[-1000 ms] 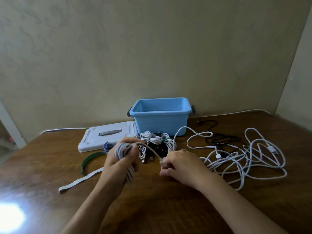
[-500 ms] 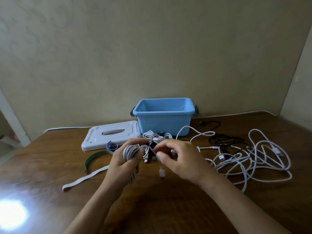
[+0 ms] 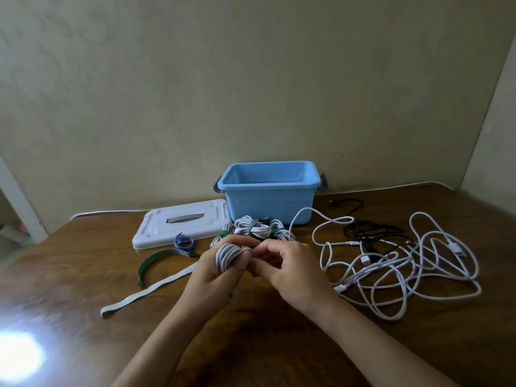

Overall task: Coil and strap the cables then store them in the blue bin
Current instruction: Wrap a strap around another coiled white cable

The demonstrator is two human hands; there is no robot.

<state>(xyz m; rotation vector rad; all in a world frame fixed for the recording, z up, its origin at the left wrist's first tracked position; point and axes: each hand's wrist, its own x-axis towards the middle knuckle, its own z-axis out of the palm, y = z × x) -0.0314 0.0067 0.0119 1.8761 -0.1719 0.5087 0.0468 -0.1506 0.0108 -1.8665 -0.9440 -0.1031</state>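
We hold the coiled white cable [image 3: 227, 256] in our left hand [image 3: 215, 277], fingers and thumb curled round the loops so the bundle stands above the brown wooden bench [image 3: 83, 275], in front of us at the middle of the view. Our right hand [image 3: 290, 270] is right beside it, touching the left one, its fingers bent inward toward the coil; they seem to pinch the cable's end, though the end itself is hidden behind the knuckles. Just beyond the hands lies a small heap of already strapped white cable bundles [image 3: 255, 229], with green ties showing, resting against the front of the open blue plastic bin [image 3: 269, 202], which stands at the far edge of the bench by the wall. To the right spreads a loose tangle of white cables [image 3: 405, 263], with thin black cables [image 3: 368, 229] lying among and behind them. To the left of the bin lies its flat white lid [image 3: 181, 223]. Near the lid sit a small blue strap rolled in a ring [image 3: 183, 242], a curved green strap [image 3: 152, 262] and a long pale grey strap [image 3: 148, 289] stretched flat toward us.
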